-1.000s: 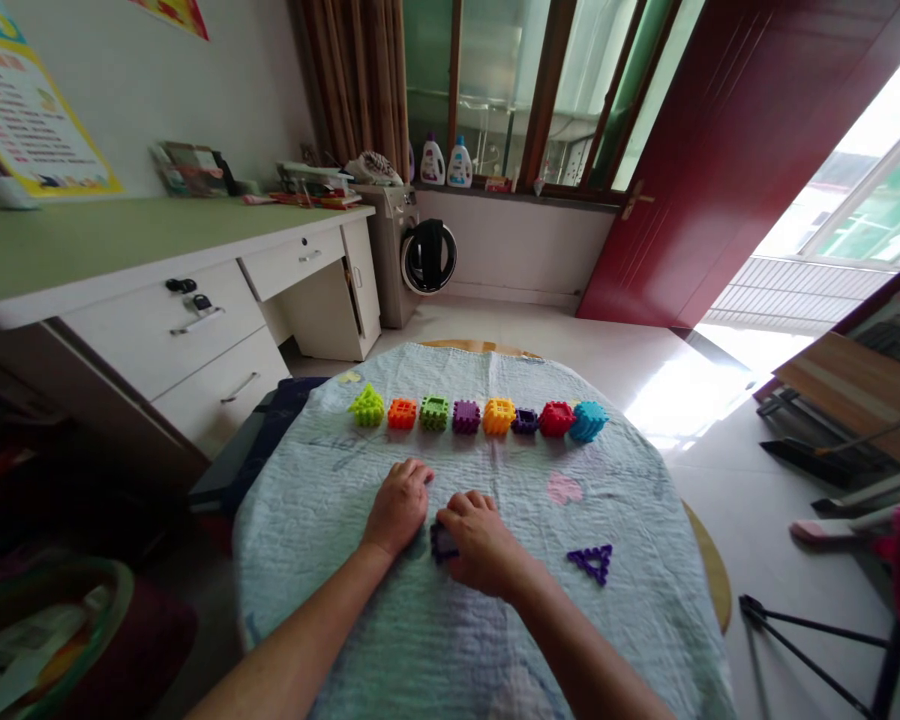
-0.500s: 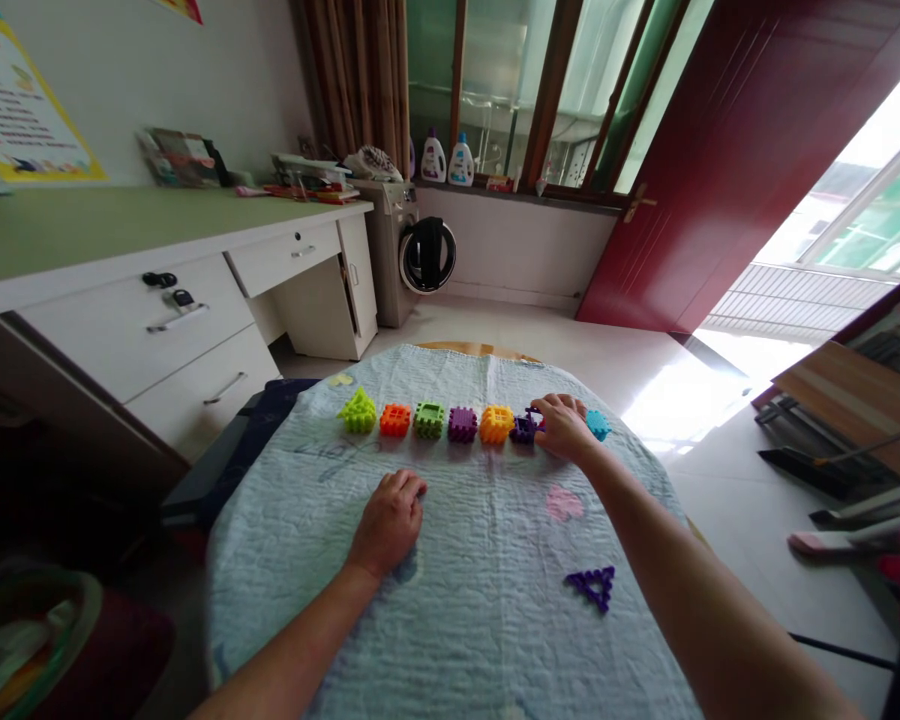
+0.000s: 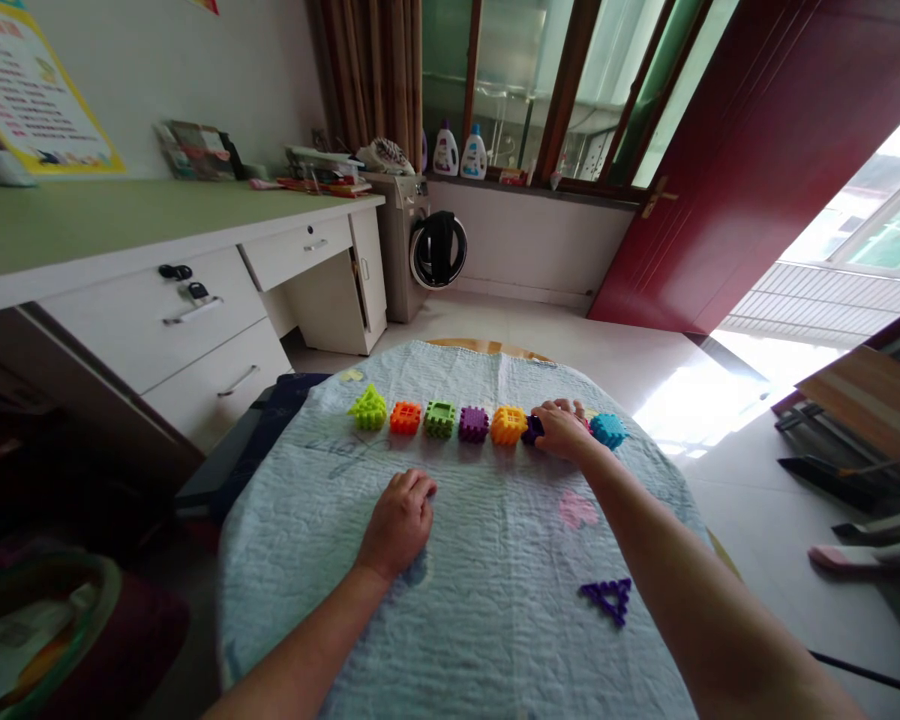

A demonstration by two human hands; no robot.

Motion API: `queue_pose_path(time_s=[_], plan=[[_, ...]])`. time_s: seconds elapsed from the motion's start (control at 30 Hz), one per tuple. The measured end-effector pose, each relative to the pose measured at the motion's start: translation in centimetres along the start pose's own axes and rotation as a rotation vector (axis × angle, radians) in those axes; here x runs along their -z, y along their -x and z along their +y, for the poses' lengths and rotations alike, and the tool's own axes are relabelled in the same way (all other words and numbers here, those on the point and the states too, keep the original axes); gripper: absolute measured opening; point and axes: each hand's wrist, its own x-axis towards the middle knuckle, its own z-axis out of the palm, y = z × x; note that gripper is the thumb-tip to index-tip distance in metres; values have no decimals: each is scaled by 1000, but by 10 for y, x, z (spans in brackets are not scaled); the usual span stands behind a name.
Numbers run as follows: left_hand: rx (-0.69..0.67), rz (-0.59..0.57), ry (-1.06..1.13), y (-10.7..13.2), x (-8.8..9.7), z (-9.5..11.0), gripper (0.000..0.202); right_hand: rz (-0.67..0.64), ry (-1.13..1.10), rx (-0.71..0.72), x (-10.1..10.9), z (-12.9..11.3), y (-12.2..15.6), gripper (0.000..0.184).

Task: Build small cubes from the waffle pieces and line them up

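My right hand reaches over the right part of a row of toy building blocks, its fingers curled round a dark purple block that they mostly cover. Just left of that stands a yellow block. Further left follow a purple block, a green block, an orange block and a lime block with a pointed top. A blue block sits right of the hand, with a bit of red partly hidden between. My left hand rests on the cloth, fingers curled, visibly holding nothing.
A pale blue cloth covers the round table. On it, near my right forearm, lies a flat purple triangle piece. Beyond are a white desk, a washing machine and a red door. A bin stands at lower left.
The view has shifted slightly, moving the scene a little to the right. My right hand has come lower over the dark purple block, covering more of it. The left hand stays on the cloth.
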Motion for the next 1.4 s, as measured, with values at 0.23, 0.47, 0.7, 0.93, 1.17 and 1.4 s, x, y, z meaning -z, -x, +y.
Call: queue_pose_path(time_s=[0.23,0.47,0.7,0.93,1.17,1.4], plan=[[-19,21,1,0,-3,-3,22,284,-96,-16,26,12,40,53],[-43,52,-25,-1,-5,-5,24,-52,-284,85,20,36,144,38],[-59,67,-45,-1,-6,-5,23,-228,-299,17,-9,25,228,52],[-67,59,-54,-1,-6,-6,23,-214,-396,-89,-25,27,244,18],[-53,54,-50,-2,-5,-3,24,-19,-567,-155,-22,15,227,19],[-40,52,-32,-1,-4,-2,24,237,-1434,-565,-34,-25,143,35]])
